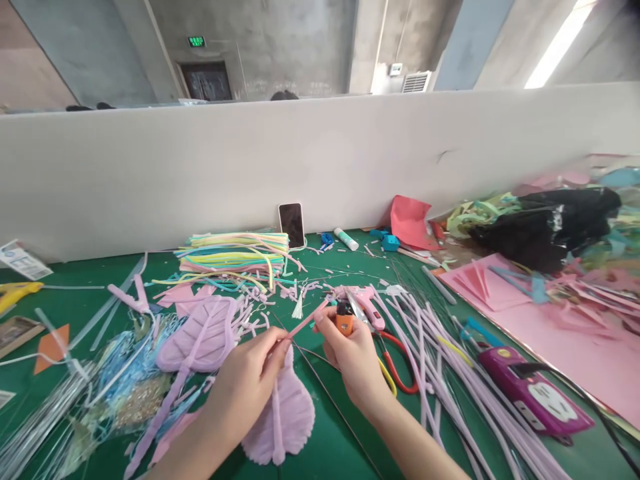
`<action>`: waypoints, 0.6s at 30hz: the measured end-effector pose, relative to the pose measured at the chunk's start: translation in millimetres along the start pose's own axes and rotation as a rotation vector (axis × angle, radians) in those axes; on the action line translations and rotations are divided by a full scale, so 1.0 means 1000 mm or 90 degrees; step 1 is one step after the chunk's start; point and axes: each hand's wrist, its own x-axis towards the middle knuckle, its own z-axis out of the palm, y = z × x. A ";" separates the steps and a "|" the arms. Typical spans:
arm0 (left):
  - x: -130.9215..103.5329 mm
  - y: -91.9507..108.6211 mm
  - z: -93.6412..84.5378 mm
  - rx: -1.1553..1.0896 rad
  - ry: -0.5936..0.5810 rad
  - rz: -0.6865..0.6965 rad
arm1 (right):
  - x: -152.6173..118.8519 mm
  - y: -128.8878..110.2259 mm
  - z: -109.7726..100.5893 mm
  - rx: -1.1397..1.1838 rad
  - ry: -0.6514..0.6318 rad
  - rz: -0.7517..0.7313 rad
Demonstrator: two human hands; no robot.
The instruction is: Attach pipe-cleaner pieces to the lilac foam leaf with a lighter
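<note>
My left hand (253,370) pinches one end of a thin pink strip (306,321) between thumb and fingertips. The strip slants up to the fingers of my right hand (350,353), where its far end meets the fingertips; the exact grip there is hard to see. An orange lighter (344,324) with a black top stands up out of my closed right hand, its lower part hidden. Under my left hand lies a fuzzy lilac leaf shape (283,420), partly covered by the wrist. A second lilac leaf (203,333) with a long stem rests to the left.
Scissors (407,363) with red and yellow handles and a pink glue gun (371,307) lie beyond my right hand. Lilac pipe cleaners (450,380) spread rightward, near a purple power strip (537,393). A pastel bundle (235,253) and a phone (291,225) sit by the white partition (320,160).
</note>
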 end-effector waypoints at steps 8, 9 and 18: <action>-0.014 -0.024 0.009 0.044 0.095 -0.027 | 0.005 0.003 -0.013 -0.094 0.048 -0.051; -0.014 -0.026 0.009 0.053 0.116 -0.016 | 0.005 0.004 -0.014 -0.096 0.034 -0.049; -0.017 -0.031 0.007 0.137 0.173 0.065 | 0.008 0.015 -0.019 -0.143 0.000 -0.032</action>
